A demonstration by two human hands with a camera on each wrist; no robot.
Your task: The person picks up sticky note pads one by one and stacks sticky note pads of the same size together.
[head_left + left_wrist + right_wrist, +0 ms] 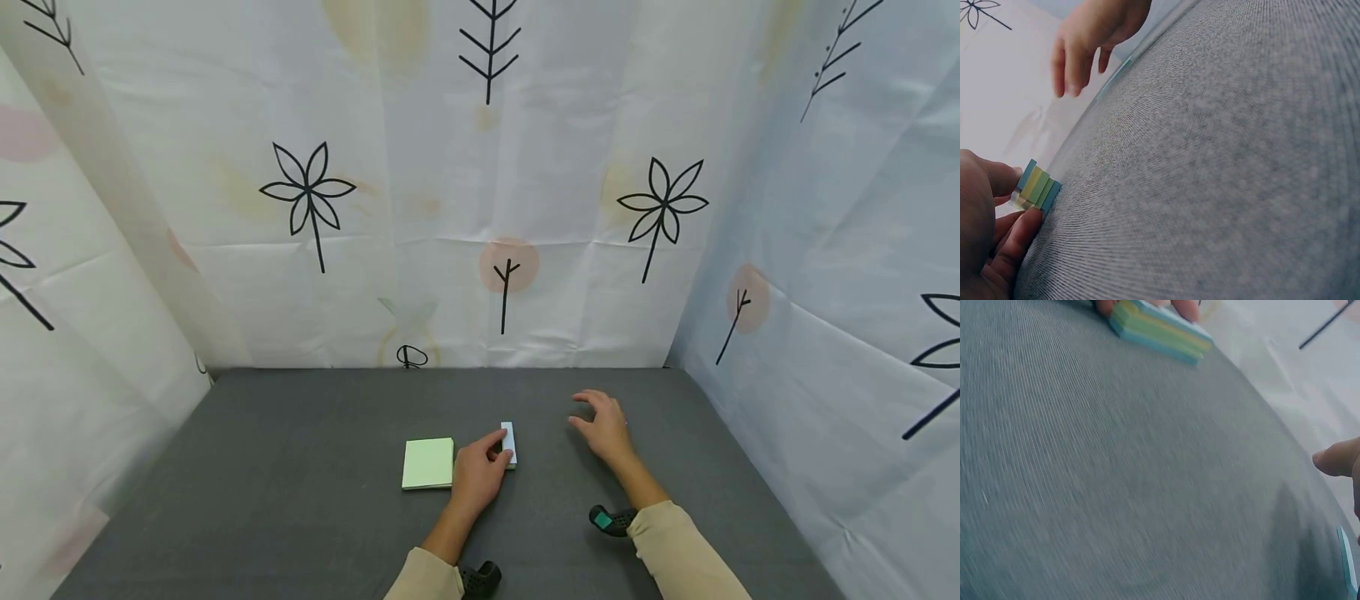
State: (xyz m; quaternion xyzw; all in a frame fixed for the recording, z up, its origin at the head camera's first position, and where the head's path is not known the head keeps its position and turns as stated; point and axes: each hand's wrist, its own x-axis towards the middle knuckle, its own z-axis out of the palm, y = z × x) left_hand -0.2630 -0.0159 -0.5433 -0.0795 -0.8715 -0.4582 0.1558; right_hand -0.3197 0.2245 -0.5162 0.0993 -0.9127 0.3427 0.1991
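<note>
My left hand [478, 477] holds a narrow stack of sticky notes [509, 443] between thumb and fingers at the middle of the table. In the left wrist view the stack [1040, 186] shows layers of blue, yellow and green. My right hand [606, 429] is apart from it to the right, over the table, with fingers loosely bent and nothing between them. A thin light-blue strip [1347, 559] lies on the table beneath this hand, mostly hidden from the head view.
A square pale-green sticky note pad [427, 463] lies on the dark grey table [300, 517], just left of my left hand. White patterned cloth [450, 183] stands behind and along both sides of the table.
</note>
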